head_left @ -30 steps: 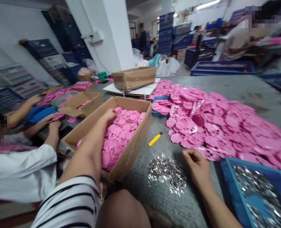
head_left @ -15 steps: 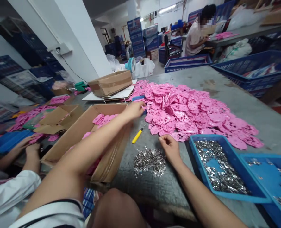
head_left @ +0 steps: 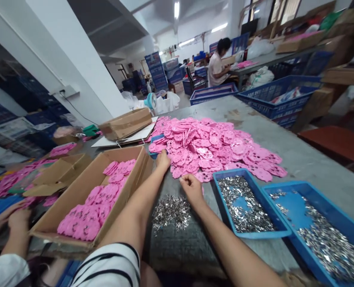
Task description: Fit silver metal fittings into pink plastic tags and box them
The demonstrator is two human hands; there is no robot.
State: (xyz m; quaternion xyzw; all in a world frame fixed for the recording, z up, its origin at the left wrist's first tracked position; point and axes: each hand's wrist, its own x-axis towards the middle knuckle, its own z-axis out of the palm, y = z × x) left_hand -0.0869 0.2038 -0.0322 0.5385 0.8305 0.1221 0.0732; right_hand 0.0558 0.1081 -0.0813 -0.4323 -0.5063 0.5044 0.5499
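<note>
Hands (head_left: 192,190) — near pink pieces (head_left: 211,145), metal bits (head_left: 171,213)

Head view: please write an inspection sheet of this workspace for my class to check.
Surface: grey worktop, stained in patches.
Things: heap of pink pieces; more in the long cardboard box; loose metal bits; two blue trays holding similar bits.
Clutter: smaller cardboard box on a white board.
Left hand: beside the small blue tray; grip unclear.
Right hand: at the heap's front edge, fingers curled; grip unclear.
Cables: one, from the pillar's socket box.
Surroundings: seated co-worker, stacked blue crates.
</note>
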